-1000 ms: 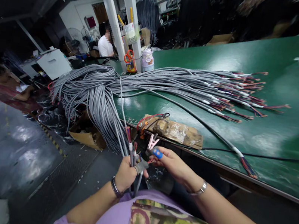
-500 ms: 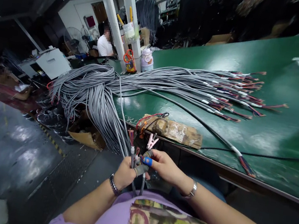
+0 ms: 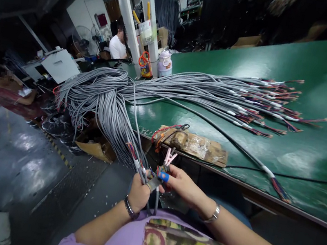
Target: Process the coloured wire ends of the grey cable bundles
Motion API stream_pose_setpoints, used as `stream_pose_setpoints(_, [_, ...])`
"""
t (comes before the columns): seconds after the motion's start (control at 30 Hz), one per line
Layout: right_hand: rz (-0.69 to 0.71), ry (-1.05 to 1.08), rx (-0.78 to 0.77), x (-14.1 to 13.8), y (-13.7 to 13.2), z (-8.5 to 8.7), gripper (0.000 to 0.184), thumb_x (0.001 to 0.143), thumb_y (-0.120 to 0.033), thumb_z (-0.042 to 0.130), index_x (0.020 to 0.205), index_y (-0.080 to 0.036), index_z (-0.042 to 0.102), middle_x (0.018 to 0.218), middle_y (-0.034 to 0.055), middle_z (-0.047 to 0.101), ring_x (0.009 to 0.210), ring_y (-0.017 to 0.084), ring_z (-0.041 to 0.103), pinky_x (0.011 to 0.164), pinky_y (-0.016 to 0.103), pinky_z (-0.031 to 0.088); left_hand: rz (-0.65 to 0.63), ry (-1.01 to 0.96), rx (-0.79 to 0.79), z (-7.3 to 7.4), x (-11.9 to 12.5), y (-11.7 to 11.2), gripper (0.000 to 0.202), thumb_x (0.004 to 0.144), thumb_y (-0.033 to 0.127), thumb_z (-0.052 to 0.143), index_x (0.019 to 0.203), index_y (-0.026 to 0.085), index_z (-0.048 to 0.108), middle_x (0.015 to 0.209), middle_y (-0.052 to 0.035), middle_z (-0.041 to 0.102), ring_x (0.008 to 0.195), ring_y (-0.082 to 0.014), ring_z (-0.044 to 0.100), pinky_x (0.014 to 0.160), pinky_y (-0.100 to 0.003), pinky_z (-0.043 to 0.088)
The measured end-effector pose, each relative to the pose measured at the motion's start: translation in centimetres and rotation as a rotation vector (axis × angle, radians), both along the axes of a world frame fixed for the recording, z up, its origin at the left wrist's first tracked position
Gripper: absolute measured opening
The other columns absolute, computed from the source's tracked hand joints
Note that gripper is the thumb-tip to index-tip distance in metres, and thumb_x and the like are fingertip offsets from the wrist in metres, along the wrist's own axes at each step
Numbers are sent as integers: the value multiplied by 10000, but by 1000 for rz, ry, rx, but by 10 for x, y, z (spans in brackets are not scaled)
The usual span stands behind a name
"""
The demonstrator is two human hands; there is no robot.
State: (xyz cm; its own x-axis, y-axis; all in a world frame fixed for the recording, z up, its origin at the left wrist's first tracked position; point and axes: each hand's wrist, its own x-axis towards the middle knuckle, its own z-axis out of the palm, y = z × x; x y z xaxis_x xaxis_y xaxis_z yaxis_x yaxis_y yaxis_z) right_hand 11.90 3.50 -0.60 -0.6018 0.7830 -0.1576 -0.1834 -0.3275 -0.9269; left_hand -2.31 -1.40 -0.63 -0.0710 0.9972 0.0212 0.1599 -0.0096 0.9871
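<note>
My left hand (image 3: 141,189) is closed round a few grey cables (image 3: 140,167) in front of my chest. Coloured wires fan out of their stripped ends, past white tape. Close against it, my right hand (image 3: 174,181) pinches at the thin wires of a cable end; a blue wrap covers one finger. What exactly lies between those fingertips is too small to make out. Just beyond the right fingers stands a pink clothespin (image 3: 170,156) at the table edge. A thick bundle of grey cables (image 3: 111,108) hangs over the edge on the left.
More cable ends (image 3: 255,108) lie across the green table (image 3: 311,150), one single cable (image 3: 231,141) apart. A worn wooden block (image 3: 203,146) with wires sits at the edge. A lidded cup (image 3: 164,63) stands by the posts. Co-workers sit at the left and back.
My left hand and its cables have tilted, the stripped ends now leaning further left. The right hand stays at the wires. The whole view has shifted slightly.
</note>
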Motion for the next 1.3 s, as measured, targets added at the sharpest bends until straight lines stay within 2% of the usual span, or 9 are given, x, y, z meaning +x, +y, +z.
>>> stream_pose_setpoints(0.17, [25,7,23,-1,3,1,378,702,-532,668,709,-187,513,442,-30,563,429,90,411,474,241,276,-39,76,-7,3,0,0,372,789,440,610,567,156,698,552,-56,642,548,-157,538,575,-257,409])
stream_pose_setpoints(0.43, [-119,6,-89,2,0,-9,407,591,-521,758,657,-172,558,471,-54,488,442,74,379,462,237,276,126,-59,2,-8,1,1,338,785,415,612,590,157,710,536,-40,633,462,-119,460,534,-241,405])
stream_pose_setpoints(0.57, [-176,-4,-37,0,-2,-10,413,609,-533,744,642,-173,544,480,-54,471,451,72,354,463,239,259,19,18,-19,-4,0,-1,341,768,425,626,566,161,701,547,-47,633,512,-137,502,540,-242,409])
stream_pose_setpoints(0.63, [-190,-5,-4,0,-3,-10,414,618,-542,735,635,-176,541,492,-51,468,467,77,350,470,242,263,29,29,-30,-4,-2,-1,332,751,432,641,564,162,692,550,-48,634,521,-140,509,529,-238,400])
stream_pose_setpoints(0.8, [-170,-29,68,1,-6,-12,421,609,-552,734,606,-174,550,518,-45,454,497,82,344,479,240,273,225,-152,-34,-9,1,1,278,726,400,651,625,142,661,495,-26,604,434,-101,429,430,-205,291])
stream_pose_setpoints(0.97, [-115,-45,96,3,-9,-12,400,609,-533,743,626,-164,590,538,-34,486,513,87,376,487,234,302,233,-278,-24,-8,4,3,217,716,330,661,614,145,609,487,-2,598,428,-84,423,425,-192,273])
stream_pose_setpoints(1.1, [-71,71,-34,8,-7,-19,358,650,-485,738,617,-165,581,526,-36,488,496,79,391,489,224,332,189,-280,-14,-6,3,1,225,732,308,648,587,144,593,492,-10,610,435,-85,456,435,-197,276])
stream_pose_setpoints(1.23, [-163,242,-293,14,9,-28,397,682,-555,689,711,-165,622,626,-3,558,531,88,454,536,238,418,126,-307,-35,-4,0,1,198,726,321,666,656,143,615,496,-28,635,453,-113,534,427,-206,269])
stream_pose_setpoints(1.3, [-194,256,-325,14,20,-28,412,682,-566,687,757,-163,639,688,17,591,552,92,476,544,241,432,64,-342,-57,-2,-1,3,231,709,357,691,670,141,619,479,-30,630,458,-128,559,429,-211,286])
